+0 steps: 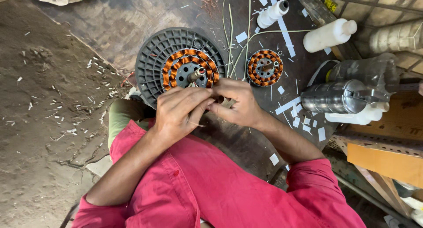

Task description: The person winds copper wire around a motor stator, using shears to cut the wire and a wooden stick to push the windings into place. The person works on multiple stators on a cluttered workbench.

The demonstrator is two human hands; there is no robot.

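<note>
Round grey ribbed housing (152, 65) with copper-wound stator (174, 63) and upright shaft (197, 74), lying flat near the dark worktop's (132, 21) near edge.

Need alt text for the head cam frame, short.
Seen from above, a person's left hand and right hand meet at the near edge of a copper-wound stator in a grey ribbed housing. A smaller wound stator lies beside it.

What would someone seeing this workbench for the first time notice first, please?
Most striking is the ring of copper windings set in a grey ribbed round housing at centre. Just below it the left hand and right hand meet, fingers pinched together. A smaller copper-wound stator lies to the right, beside a shiny steel canister.
</note>
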